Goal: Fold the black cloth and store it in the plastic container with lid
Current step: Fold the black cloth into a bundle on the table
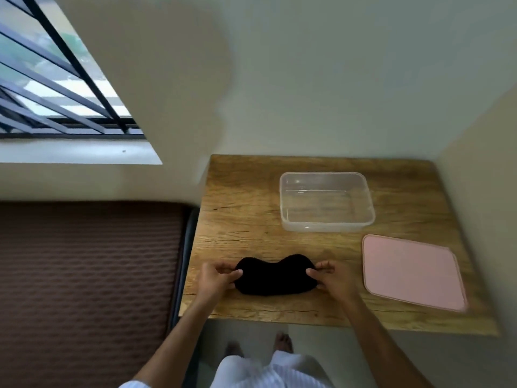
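The black cloth [275, 275] lies bunched into a compact oblong on the wooden table [243, 208], near its front edge. My left hand [216, 278] grips the cloth's left end and my right hand [333, 278] grips its right end. Behind the cloth stands the clear plastic container [326, 201], open with nothing inside. Its pink lid [411, 271] lies flat on the table to the right of the cloth, in front of the container.
Walls close the table in at the back and the right. A brown textured mattress [89, 275] lies to the left, below a barred window [56, 88]. My bare feet [284, 341] show under the table's front edge.
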